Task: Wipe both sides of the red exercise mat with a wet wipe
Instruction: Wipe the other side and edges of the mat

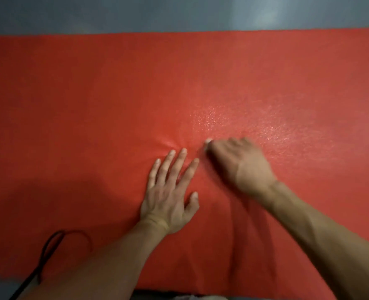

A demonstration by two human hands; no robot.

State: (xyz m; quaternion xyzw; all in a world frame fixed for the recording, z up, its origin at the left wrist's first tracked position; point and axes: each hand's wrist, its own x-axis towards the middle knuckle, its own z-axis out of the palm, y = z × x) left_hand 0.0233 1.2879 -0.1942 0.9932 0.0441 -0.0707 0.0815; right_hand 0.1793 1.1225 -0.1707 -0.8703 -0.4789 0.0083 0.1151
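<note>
The red exercise mat [92,94] lies flat across the whole view on a grey floor. My left hand [170,191] presses flat on the mat near its middle, fingers straight and spread, and the mat wrinkles just beyond the fingertips. My right hand [237,163] is beside it, blurred, fingers curled over a wet wipe [208,141]; only a small white corner of the wipe shows at the fingertips. A damp, glistening patch on the mat [255,126] spreads beyond and to the right of the right hand.
Grey floor [179,14] runs along the mat's far edge. A black cord [49,252] loops over the mat's near left corner. Something pale shows at the bottom edge [192,297].
</note>
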